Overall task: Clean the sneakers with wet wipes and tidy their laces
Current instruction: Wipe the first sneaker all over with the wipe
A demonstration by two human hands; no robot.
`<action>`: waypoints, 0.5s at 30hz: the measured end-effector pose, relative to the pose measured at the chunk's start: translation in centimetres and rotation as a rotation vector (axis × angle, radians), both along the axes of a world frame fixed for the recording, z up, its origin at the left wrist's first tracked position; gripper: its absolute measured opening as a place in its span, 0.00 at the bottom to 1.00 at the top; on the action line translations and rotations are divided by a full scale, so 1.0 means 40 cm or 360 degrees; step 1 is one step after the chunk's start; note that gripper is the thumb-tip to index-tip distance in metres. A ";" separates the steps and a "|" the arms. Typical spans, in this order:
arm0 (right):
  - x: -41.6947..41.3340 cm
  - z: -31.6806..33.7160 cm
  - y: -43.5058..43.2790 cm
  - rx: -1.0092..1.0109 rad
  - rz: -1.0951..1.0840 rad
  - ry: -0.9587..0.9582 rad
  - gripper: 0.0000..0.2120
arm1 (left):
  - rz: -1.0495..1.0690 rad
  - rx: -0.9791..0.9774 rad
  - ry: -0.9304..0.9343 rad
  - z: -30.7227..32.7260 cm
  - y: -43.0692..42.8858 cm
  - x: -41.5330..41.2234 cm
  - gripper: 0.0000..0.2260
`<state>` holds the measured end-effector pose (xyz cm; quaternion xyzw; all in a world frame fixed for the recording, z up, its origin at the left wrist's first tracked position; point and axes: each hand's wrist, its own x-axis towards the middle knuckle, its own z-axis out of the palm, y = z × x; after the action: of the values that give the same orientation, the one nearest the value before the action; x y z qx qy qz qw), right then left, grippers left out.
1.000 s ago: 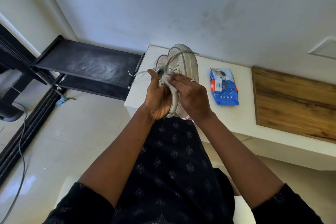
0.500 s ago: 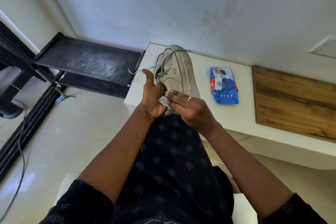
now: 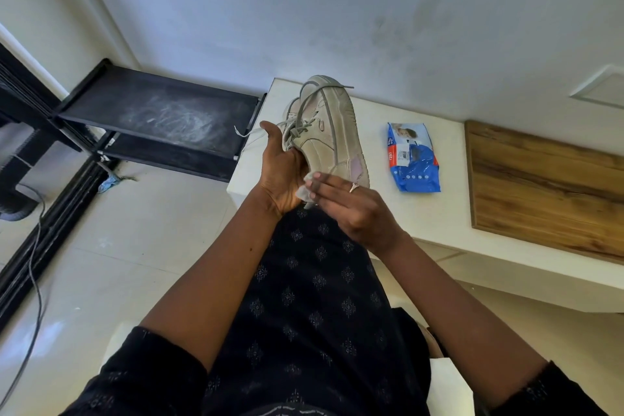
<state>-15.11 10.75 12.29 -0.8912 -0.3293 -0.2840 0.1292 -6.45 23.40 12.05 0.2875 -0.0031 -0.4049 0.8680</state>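
Observation:
A beige sneaker with loose grey laces is held up over the white bench's left end, its side facing me. My left hand grips it at the near end, thumb up beside the laces. My right hand holds a crumpled wet wipe under its fingertips, against the sneaker's near end and my left palm; its thumb is hidden. A second sneaker shows only as a sliver behind the first one.
A blue pack of wet wipes lies on the bench to the right of the sneaker. A wooden board covers the bench's right part. A black shelf stands at the left, and a cable runs across the tiled floor.
The sneaker has turned from sole-edge toward me to its side facing me. My right hand has slid with the wipe from the middle of the sneaker down to its near end.

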 end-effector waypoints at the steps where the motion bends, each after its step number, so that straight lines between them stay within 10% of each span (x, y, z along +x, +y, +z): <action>1: -0.005 -0.001 -0.004 -0.0050 0.0036 -0.0028 0.09 | -0.0008 0.0011 -0.0005 0.002 -0.002 0.000 0.50; 15: 0.054 0.028 -0.028 0.0123 -0.0454 0.0034 0.11 | -0.0023 -0.0157 0.0060 0.009 -0.004 -0.018 0.49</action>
<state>-12.95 9.65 13.39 -0.9263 -0.1866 -0.3023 0.1252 -7.15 23.25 12.39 0.2365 -0.0088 -0.4159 0.8781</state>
